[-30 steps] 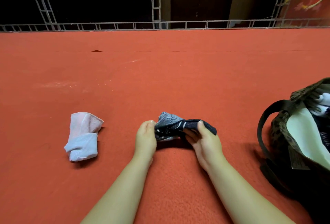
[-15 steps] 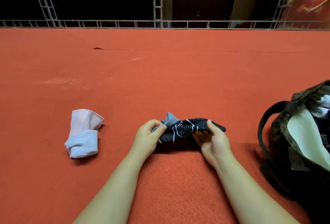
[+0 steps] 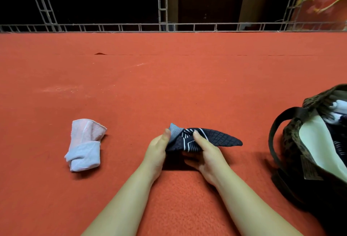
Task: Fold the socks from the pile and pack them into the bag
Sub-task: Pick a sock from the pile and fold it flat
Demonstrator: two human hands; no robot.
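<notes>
While the left hand (image 3: 156,151) pinches the grey cuff end of the dark sock (image 3: 204,139), the right hand (image 3: 207,152) clamps its middle, so its toe pokes out right of both grips, near the red floor's (image 3: 169,85) near edge. Since half a second ago the sock is stretched longer. The pale folded sock (image 3: 84,146) lies well left; the bag (image 3: 315,147) sits at the right edge.

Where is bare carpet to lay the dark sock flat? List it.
Bare patches: between the pale pink folded sock and the left hand; the wide red carpet beyond the dark patterned sock up to the metal railing. Crowded: near the right hand beside the camouflage bag.
</notes>
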